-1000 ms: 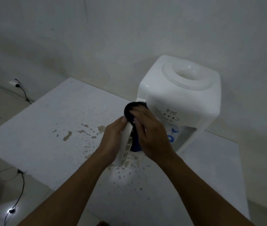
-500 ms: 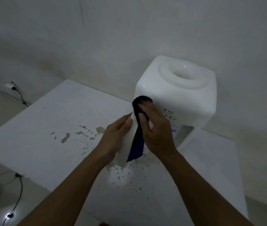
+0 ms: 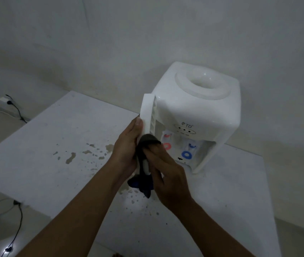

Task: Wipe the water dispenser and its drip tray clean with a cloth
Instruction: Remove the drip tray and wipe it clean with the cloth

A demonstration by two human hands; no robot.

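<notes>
A white tabletop water dispenser (image 3: 199,115) stands at the back of the table, its red and blue taps showing in the front recess. My left hand (image 3: 127,149) grips the white drip tray (image 3: 146,112), held on edge and upright in front of the dispenser's left corner. My right hand (image 3: 168,175) holds a dark cloth (image 3: 143,164) wrapped round the lower part of the tray. A blue end of the cloth hangs below my hands. The tray's lower end is hidden by the cloth and fingers.
The white table (image 3: 36,145) carries brownish water splashes (image 3: 84,153) left of my hands and under them. A wall socket with a black cable (image 3: 14,106) sits at the left. More cables (image 3: 16,219) lie on the floor below the table's near edge.
The tray has been raised higher against the dispenser. My right hand with the cloth has slid from the tray's top down to its lower part, uncovering the taps.
</notes>
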